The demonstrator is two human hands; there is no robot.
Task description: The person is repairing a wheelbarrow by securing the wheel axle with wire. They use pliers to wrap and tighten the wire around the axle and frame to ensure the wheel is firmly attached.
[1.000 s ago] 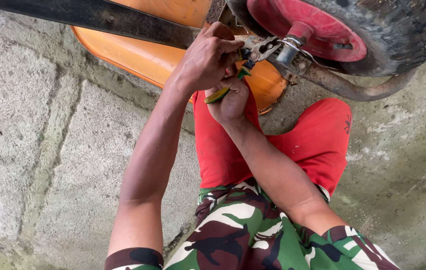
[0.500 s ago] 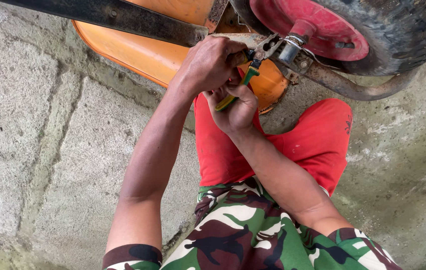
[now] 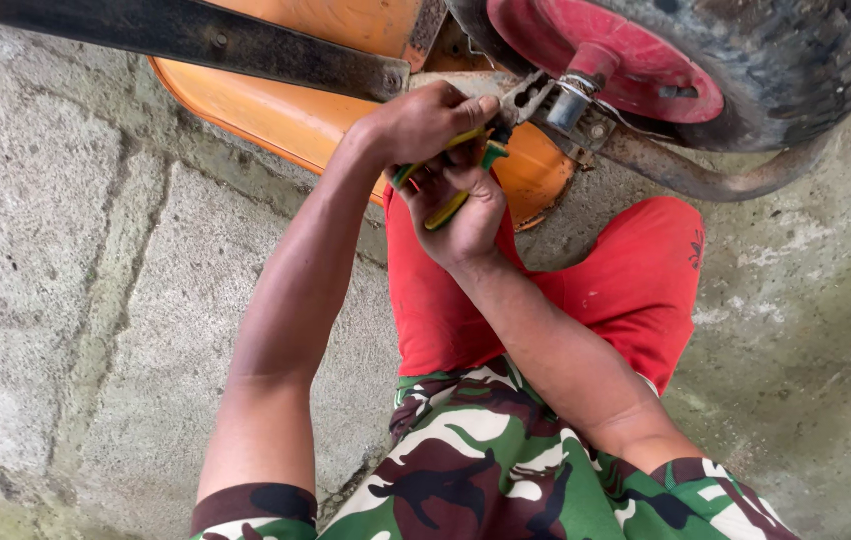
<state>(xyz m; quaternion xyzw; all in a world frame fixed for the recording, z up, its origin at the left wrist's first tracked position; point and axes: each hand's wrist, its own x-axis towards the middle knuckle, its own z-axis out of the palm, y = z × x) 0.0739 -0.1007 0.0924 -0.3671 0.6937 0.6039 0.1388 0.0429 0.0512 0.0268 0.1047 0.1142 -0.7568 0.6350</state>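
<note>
Fingers point(image 3: 455, 115) of the left hand point(image 3: 420, 125) curl tightly round the yellow-and-green handles of a pair of pliers point(image 3: 475, 160), and the right hand point(image 3: 460, 205) clasps the lower handle from beneath, so both hands are closed on the one tool. Its long axis runs from the hands up and to the right, with the metal nose point(image 3: 517, 100) pointing at the axle fitting point(image 3: 570, 100) of the wheelbarrow's red wheel point(image 3: 610, 60). That fitting lies just beyond the nose, up and right of the fingers; whether the nose actually bites on it I cannot tell. The left hand is the nearer to it. The orange tray point(image 3: 295, 120) lies behind the hands, on the concrete floor point(image 3: 65, 300).
</note>
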